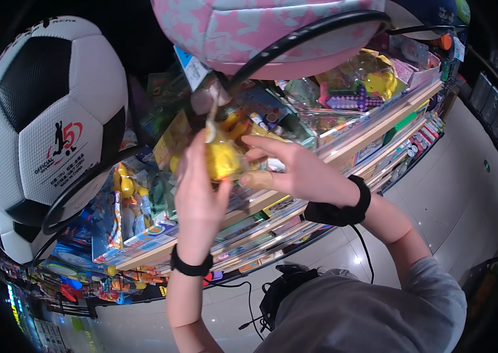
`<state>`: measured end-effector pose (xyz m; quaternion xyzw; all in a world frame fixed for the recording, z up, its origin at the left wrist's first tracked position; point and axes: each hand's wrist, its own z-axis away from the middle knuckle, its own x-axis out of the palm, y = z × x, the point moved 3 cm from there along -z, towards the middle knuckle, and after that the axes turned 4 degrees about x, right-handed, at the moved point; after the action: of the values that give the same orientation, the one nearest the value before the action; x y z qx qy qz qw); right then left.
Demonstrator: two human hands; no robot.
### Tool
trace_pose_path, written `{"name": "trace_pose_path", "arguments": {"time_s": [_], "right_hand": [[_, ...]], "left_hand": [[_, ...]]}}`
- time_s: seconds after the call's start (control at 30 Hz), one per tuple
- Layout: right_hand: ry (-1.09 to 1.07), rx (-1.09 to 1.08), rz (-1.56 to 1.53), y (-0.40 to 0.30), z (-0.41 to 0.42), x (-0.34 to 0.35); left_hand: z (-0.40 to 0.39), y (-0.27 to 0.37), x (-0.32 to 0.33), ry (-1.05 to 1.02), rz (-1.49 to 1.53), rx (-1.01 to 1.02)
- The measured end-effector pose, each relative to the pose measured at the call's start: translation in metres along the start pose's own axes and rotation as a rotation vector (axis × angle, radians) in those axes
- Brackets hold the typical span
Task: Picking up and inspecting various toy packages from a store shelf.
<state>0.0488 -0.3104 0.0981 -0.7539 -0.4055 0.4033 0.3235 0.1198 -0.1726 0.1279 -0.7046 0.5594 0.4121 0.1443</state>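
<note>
A yellow toy in clear plastic wrapping (pixel 223 161) sits between my two hands, above a shelf bin of small packaged toys. My left hand (pixel 200 189) is on its left side, with the fingers along the wrapping and the thumb below, gripping it. On the other side, my right hand (pixel 295 170) has its fingers spread, pointing at the toy. Its fingertips look close to the wrapping; contact is hard to tell. A tan wrap covers one right fingertip. Orange-yellow figures (pixel 235 123) in plastic lie just behind, partly hidden by the held toy.
A black-and-white soccer ball (pixel 54 119) sits in a black wire holder at left. Overhead, a pink star-patterned ball (pixel 266 35) rests in a black hoop (pixel 306 33). A wooden shelf edge (pixel 381 125) with clear plastic runs before me. A cable (pixel 365 251) hangs from my right wrist.
</note>
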Motion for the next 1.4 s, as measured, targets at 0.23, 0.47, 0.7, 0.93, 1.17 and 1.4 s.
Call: {"name": "trace_pose_path", "arguments": {"time_s": [0.23,0.47,0.7,0.93,1.17,1.4], "right_hand": [[-0.16,0.209,-0.062,0.002,-0.042,0.018],[-0.134,0.446,-0.513,0.029,-0.049,0.006],[-0.089,0.477,-0.658,0.034,-0.049,0.006],[0.07,0.417,-1.101,0.044,-0.048,-0.004],[-0.065,0.45,-1.108,0.036,-0.043,-0.003],[-0.1,0.36,-1.319,0.046,-0.038,-0.011]], "left_hand": [[0.022,-0.009,0.0,-0.028,0.239,-0.004],[0.044,-0.055,-0.03,-0.037,-0.255,-0.345],[0.03,-0.061,-0.01,0.023,-0.154,-0.398],[0.032,-0.056,-0.003,0.221,0.128,-0.335],[0.026,-0.041,0.002,0.291,0.073,-0.205],[0.016,-0.014,0.018,0.261,0.179,-0.039]]}}
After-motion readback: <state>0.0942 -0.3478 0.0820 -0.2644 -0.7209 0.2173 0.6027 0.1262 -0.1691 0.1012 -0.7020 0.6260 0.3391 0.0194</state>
